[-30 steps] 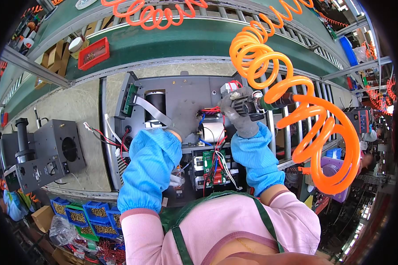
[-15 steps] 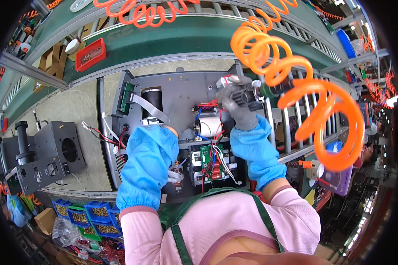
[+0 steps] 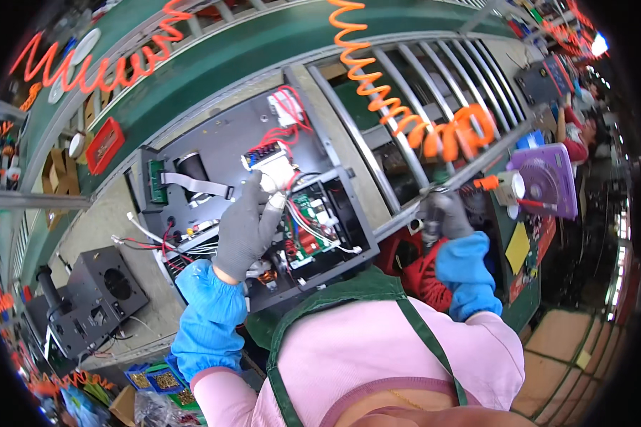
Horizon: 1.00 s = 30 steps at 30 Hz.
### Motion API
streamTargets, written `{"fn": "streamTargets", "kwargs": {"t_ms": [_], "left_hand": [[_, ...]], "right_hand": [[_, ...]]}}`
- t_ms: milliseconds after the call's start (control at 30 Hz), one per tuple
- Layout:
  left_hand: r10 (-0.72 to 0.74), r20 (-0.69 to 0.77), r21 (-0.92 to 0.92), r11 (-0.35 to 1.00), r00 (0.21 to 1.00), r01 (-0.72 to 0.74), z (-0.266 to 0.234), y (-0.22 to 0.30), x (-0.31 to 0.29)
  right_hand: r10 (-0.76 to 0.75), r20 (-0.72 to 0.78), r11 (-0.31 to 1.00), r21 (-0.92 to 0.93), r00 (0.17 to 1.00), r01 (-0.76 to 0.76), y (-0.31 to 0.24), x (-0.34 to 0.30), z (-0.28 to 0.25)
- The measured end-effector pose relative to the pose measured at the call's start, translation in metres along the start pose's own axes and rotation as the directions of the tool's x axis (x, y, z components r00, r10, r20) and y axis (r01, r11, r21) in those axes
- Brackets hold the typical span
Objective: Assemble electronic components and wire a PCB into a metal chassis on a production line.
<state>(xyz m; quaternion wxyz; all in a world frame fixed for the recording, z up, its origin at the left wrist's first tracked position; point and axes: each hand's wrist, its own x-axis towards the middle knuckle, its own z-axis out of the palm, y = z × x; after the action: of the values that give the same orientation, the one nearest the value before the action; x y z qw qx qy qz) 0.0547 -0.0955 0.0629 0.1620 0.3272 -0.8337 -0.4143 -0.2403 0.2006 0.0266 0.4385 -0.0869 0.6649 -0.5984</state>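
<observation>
My left hand (image 3: 246,235), in a grey glove, reaches over the dark metal chassis (image 3: 228,146). Its fingers close on a white rounded part (image 3: 278,174) beside a terminal block with red wires (image 3: 267,155). Just below that part is a green circuit board (image 3: 310,224) with white and red wires. Off the chassis's right side, my right hand (image 3: 450,213), also gloved, wraps round a dark air screwdriver (image 3: 432,224). An orange coiled hose (image 3: 406,124) runs down toward it. A grey ribbon cable (image 3: 196,185) lies across the chassis.
Metal rollers (image 3: 413,85) flank the chassis on the right. A black metal housing (image 3: 96,299) stands at the left. Farther off are a red tray (image 3: 105,146) and the green conveyor (image 3: 214,57). A purple fan (image 3: 541,181) stands to the right, and screw bins (image 3: 165,381) lie lower left.
The right hand has moved off the chassis toward me and to the right with the air screwdriver. My left hand has come up to the white part. The whole view has turned.
</observation>
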Motion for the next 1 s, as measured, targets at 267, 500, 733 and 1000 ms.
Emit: {"fn": "streamTargets", "kwargs": {"t_ms": [267, 500, 733, 1000], "left_hand": [[-0.126, 0.092, 0.18, 0.978, 0.988, 0.108, 0.022, 0.023, -0.006], [-0.225, 0.096, 0.14, 0.967, 0.97, 0.21, 0.03, 0.003, -0.006], [-0.261, 0.058, -0.026, 0.964, 0.964, 0.263, 0.033, 0.001, -0.005], [-0.096, 0.452, 0.353, 0.932, 0.887, -0.079, -0.058, 0.015, 0.069]], "right_hand": [[-0.169, -0.274, 0.98, -0.144, 0.947, 0.133, 0.234, 0.044, -0.095], [-0.129, -0.369, 0.967, -0.252, 0.92, 0.034, 0.242, 0.039, -0.092], [0.06, -0.329, 0.996, -0.04, 0.942, -0.078, 0.235, 0.046, -0.145], [-0.191, -0.174, 0.825, -0.562, 0.966, 0.062, 0.278, 0.053, -0.182]]}}
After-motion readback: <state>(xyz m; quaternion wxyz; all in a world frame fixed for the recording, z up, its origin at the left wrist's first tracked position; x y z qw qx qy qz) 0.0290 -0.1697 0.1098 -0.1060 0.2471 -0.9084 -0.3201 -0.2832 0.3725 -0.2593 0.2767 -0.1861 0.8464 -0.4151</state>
